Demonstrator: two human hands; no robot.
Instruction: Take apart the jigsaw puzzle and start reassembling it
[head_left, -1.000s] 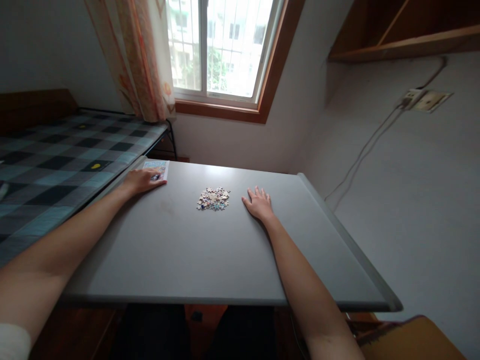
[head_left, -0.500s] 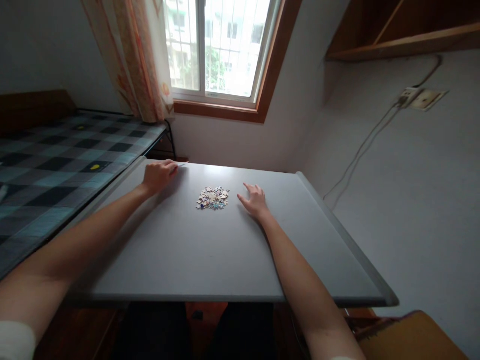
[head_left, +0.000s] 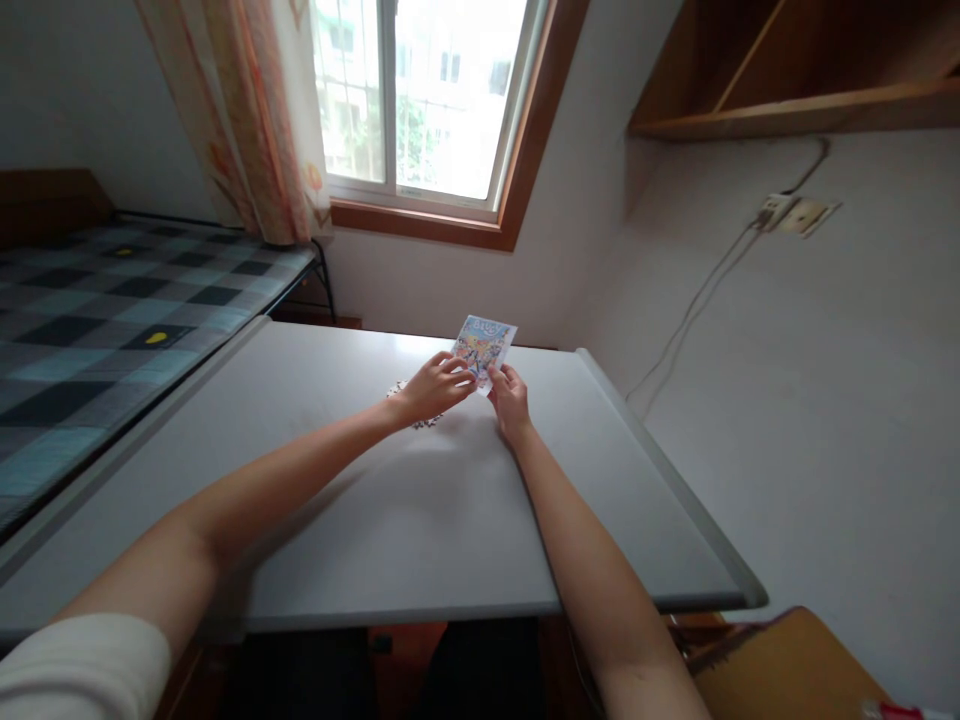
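A small picture card (head_left: 486, 343) with colourful cartoon figures and pale lettering along its top is held up, tilted, above the far part of the table. My right hand (head_left: 511, 400) pinches its lower right corner between thumb and fingers. At the card's lower left edge, the fingers of my left hand (head_left: 436, 387) are bent round it. Beneath my left hand and wrist lies a pile of jigsaw pieces (head_left: 427, 423), mostly hidden; only bits of it show on either side of the wrist.
The grey table (head_left: 360, 530) has raised side edges. To the left stands a bed with a checked mattress (head_left: 195, 295). Behind are a curtain (head_left: 259, 130) and a window (head_left: 450, 100). A wooden chair (head_left: 795, 665) is at the lower right, below a wall socket with cables (head_left: 799, 215).
My left hand has swung right from the table's far left, bringing the card over past the puzzle pile. My right hand has closed on the card. The view has shifted slightly.
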